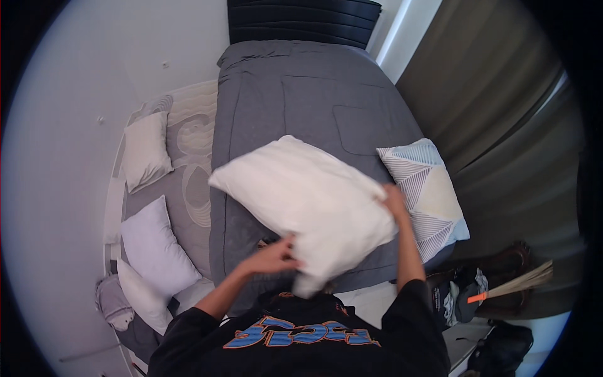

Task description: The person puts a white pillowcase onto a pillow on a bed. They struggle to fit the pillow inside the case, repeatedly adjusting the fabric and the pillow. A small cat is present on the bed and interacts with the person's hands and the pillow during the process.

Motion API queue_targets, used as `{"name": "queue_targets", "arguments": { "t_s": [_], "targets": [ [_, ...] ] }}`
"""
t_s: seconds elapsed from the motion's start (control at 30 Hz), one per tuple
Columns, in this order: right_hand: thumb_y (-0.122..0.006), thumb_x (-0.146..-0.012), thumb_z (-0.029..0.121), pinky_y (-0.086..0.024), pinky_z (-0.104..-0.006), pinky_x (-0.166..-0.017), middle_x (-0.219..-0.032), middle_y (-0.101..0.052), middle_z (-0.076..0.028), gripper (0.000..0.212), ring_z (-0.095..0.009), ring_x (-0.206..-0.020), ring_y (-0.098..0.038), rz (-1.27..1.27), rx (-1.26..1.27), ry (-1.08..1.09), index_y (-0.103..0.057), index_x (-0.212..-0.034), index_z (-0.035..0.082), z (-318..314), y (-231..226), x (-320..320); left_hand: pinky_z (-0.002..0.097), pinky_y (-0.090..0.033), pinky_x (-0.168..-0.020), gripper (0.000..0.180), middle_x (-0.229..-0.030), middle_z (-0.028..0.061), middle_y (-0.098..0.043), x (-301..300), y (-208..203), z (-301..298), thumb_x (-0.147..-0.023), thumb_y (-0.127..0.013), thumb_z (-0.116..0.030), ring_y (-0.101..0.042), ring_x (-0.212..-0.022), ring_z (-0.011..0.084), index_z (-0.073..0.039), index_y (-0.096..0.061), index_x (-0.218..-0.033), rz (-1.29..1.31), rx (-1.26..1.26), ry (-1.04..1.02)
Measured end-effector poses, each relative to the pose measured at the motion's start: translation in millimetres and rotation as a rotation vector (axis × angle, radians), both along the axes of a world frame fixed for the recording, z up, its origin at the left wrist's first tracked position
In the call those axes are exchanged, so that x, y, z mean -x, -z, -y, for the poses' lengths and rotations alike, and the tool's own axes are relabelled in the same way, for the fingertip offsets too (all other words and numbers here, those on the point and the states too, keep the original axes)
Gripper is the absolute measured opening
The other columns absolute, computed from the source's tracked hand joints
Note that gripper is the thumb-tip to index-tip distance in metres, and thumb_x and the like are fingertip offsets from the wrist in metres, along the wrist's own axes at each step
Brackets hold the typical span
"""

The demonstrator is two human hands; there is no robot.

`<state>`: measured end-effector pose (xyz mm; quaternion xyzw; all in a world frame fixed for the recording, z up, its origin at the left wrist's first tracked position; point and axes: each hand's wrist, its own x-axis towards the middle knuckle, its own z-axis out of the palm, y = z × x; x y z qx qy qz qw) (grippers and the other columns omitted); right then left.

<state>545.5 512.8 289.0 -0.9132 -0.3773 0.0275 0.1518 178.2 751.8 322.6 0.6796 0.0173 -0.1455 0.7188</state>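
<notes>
Looking down through the head view, a plain white pillow (308,204) fills the centre of the frame, held up over the near end of a grey bed (295,100). Its long axis runs on a slant from the upper left of centre down toward the lower right, one corner pointing up-left at mid frame and another hanging down at lower centre, just above the black shirt (301,339).

The left hand (275,256) sits at the pillow's lower edge, below and left of its middle, fingers curled together and pinching the fabric there. The right hand (394,200) is at the pillow's right-hand edge, higher in the frame; its fingers wrap behind the pillow, so whether they are spread or pressed together cannot be told. Both hands touch the pillow at neighbouring edges, so the bulk of it lies up and to the left of both.

Just beside the right hand, on the bed's right edge, lies a patterned cushion (427,188). Well apart at the left of the frame, three white pillows (151,242) rest on a grey strip beside the bed.
</notes>
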Motion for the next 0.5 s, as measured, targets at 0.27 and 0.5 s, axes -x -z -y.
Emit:
{"name": "queue_targets", "arguments": {
  "t_s": [0.27,0.5],
  "targets": [
    [-0.054,-0.09,0.023,-0.047,-0.0378,-0.074,-0.09,-0.062,-0.017,0.028,-0.032,-0.081,-0.061,0.313,-0.691,0.799,-0.06,-0.101,-0.003,119.0,12.9,35.5,0.0368,-0.041,-0.096,0.045,-0.121,0.0136,-0.055,-49.2,80.3,-65.3,-0.08,-0.07,-0.025,-0.051,-0.115,0.0273,-0.005,-0.056,-0.118,0.124,-0.477,-0.531],
    [-0.066,-0.069,0.019,-0.051,-0.0397,-0.077,-0.087,-0.066,-0.017,0.019,-0.028,-0.084,-0.065,-0.525,-0.09,0.566,-0.068,-0.082,0.006,110.4,221.4,237.2,0.0357,-0.042,-0.094,0.097,-0.122,0.0235,-0.053,-58.6,207.3,-164.9,-0.074,-0.063,-0.063,-0.052,-0.115,0.03,0.003,-0.028,-0.136,-0.403,-0.345,-0.837]
  ]
}}
